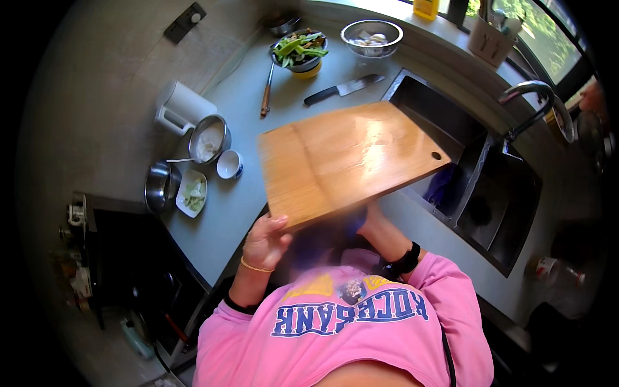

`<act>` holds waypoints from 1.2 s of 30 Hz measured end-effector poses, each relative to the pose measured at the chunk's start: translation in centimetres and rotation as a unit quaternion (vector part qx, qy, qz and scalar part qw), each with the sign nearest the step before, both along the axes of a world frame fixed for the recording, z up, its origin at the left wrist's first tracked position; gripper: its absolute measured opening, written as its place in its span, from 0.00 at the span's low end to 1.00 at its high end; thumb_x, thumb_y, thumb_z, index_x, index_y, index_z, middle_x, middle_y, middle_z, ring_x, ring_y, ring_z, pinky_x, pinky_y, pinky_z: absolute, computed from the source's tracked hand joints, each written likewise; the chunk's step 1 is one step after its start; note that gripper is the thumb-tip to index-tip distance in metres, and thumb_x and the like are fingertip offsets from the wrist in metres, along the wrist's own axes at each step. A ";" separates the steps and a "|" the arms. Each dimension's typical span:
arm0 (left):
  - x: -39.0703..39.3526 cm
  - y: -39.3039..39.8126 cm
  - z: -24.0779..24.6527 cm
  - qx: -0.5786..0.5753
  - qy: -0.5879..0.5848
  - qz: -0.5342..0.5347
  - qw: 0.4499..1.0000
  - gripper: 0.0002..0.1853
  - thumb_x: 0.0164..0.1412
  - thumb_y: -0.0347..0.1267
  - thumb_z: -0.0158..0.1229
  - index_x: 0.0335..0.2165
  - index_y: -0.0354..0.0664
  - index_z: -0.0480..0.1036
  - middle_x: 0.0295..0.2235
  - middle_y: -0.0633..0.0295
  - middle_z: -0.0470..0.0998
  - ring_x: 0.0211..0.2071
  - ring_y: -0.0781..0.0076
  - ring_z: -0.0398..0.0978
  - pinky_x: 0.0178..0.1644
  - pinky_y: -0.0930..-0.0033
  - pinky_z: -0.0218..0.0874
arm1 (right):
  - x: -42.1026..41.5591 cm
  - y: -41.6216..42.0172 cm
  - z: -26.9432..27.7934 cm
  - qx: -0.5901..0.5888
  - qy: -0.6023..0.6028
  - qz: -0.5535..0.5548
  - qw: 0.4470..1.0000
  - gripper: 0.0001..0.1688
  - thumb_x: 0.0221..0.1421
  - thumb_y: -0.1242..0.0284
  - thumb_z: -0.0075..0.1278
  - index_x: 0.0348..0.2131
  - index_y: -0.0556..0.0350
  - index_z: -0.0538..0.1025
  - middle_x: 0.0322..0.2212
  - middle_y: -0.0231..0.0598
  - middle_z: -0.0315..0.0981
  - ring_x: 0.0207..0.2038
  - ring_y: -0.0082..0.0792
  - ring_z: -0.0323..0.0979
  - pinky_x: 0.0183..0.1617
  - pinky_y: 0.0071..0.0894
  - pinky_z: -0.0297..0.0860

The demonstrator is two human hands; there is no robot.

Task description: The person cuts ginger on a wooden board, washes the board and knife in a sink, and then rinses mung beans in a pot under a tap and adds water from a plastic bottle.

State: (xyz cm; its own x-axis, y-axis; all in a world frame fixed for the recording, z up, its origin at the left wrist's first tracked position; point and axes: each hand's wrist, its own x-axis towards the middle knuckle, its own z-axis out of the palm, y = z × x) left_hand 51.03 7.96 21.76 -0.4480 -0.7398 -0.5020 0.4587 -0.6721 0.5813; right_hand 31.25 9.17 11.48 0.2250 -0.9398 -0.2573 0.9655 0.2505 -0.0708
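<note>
A wooden cutting board (348, 155) with a hole in one corner is held up, tilted, in front of me. Its top face has a wet-looking shine. My left hand (266, 242) grips its near left corner, thumb on the upper face. Most of my right hand (370, 220) is hidden beneath the near edge, so its fingers cannot be made out. Beside it shows a blurred dark blue thing (350, 222), perhaps a cloth. Beyond the board, a kitchen knife (348, 90) with a black handle lies on the countertop (232, 193).
At right is a double sink (503, 203) with a curved faucet (532, 87). Behind stand a bowl of green vegetables (300, 51) and a metal strainer (372, 41). A white pitcher (184, 106), flour bowl (209, 140), small cup (230, 164) and white dish (192, 193) stand left.
</note>
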 end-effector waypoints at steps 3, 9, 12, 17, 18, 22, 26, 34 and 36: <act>4.9 0.8 -1.0 0.003 -0.005 0.060 0.998 0.19 0.50 0.24 0.45 0.43 0.31 0.61 0.40 0.49 0.69 0.38 0.58 0.70 0.14 0.84 0.57 | -0.4 -1.3 -4.1 0.028 -0.029 0.045 0.998 0.28 0.53 0.56 0.39 0.44 0.61 0.63 0.42 0.49 0.65 0.42 0.38 0.66 0.46 0.41 0.65; 13.4 6.2 2.4 -0.024 0.019 0.199 0.980 0.20 0.49 0.25 0.44 0.43 0.28 0.60 0.42 0.43 0.67 0.36 0.52 0.71 0.08 0.84 0.50 | 1.9 -9.0 -10.5 -0.004 0.315 -0.066 0.947 0.21 0.51 0.65 0.39 0.42 0.60 0.67 0.42 0.48 0.65 0.45 0.39 0.63 0.52 0.33 0.57; 16.2 8.5 3.4 -0.073 -0.023 0.296 0.952 0.23 0.50 0.27 0.44 0.47 0.28 0.58 0.44 0.43 0.65 0.42 0.50 0.68 0.08 0.85 0.48 | 5.5 -12.6 -6.1 -0.117 0.742 -0.114 0.650 0.23 0.40 0.68 0.49 0.37 0.63 0.70 0.49 0.53 0.54 0.50 0.51 0.53 0.53 0.35 0.53; 16.7 8.4 6.2 -0.085 -0.063 0.387 0.916 0.25 0.51 0.27 0.45 0.49 0.32 0.55 0.49 0.47 0.61 0.49 0.50 0.61 0.08 0.86 0.48 | 7.1 -18.7 -10.6 -0.316 0.930 -0.033 0.186 0.23 0.46 0.63 0.42 0.42 0.49 0.70 0.55 0.38 0.45 0.57 0.46 0.42 0.55 0.62 0.43; 16.9 8.5 6.4 -0.091 -0.072 0.396 0.911 0.25 0.51 0.27 0.45 0.49 0.32 0.55 0.49 0.47 0.61 0.49 0.50 0.61 0.08 0.86 0.48 | 6.8 -19.8 -10.9 -0.312 0.933 0.001 0.179 0.22 0.48 0.63 0.39 0.43 0.48 0.69 0.56 0.36 0.44 0.58 0.44 0.40 0.56 0.62 0.40; 18.2 8.8 5.7 -0.081 -0.076 0.396 0.912 0.25 0.49 0.26 0.46 0.49 0.32 0.56 0.48 0.48 0.63 0.47 0.51 0.64 0.08 0.86 0.48 | 2.5 -23.0 -11.1 -0.163 0.969 0.025 0.186 0.21 0.49 0.64 0.36 0.42 0.50 0.68 0.57 0.39 0.40 0.60 0.45 0.35 0.57 0.61 0.34; 19.4 8.5 3.9 -0.094 -0.036 0.343 0.934 0.22 0.49 0.26 0.46 0.45 0.31 0.61 0.44 0.50 0.67 0.41 0.58 0.68 0.08 0.85 0.47 | -2.9 -21.7 -12.2 -0.040 0.985 -0.012 0.168 0.25 0.48 0.62 0.37 0.46 0.47 0.66 0.58 0.40 0.37 0.60 0.48 0.32 0.58 0.58 0.32; 14.9 4.0 1.3 -0.051 -0.055 0.243 0.967 0.15 0.44 0.21 0.45 0.36 0.33 0.63 0.34 0.54 0.70 0.19 0.76 0.67 0.09 0.84 0.50 | -12.7 -13.9 -13.4 0.228 0.931 -0.081 0.273 0.22 0.46 0.70 0.40 0.44 0.53 0.67 0.51 0.45 0.51 0.47 0.49 0.56 0.47 0.42 0.60; 14.0 2.5 0.0 -0.053 -0.058 0.205 0.976 0.16 0.44 0.22 0.47 0.37 0.34 0.62 0.33 0.55 0.70 0.18 0.77 0.66 0.09 0.85 0.50 | -14.4 -10.6 -12.2 0.260 0.907 -0.114 0.312 0.20 0.46 0.72 0.38 0.41 0.55 0.70 0.46 0.48 0.58 0.45 0.47 0.60 0.48 0.41 0.60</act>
State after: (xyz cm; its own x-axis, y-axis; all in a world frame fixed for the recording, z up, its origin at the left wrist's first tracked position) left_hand 65.00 10.48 21.76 -0.0494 -0.8953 -0.4427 0.6035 -0.3800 0.7010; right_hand 16.82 -1.46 -0.73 -0.7909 -0.6035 0.1012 -0.5471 0.6233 -0.5587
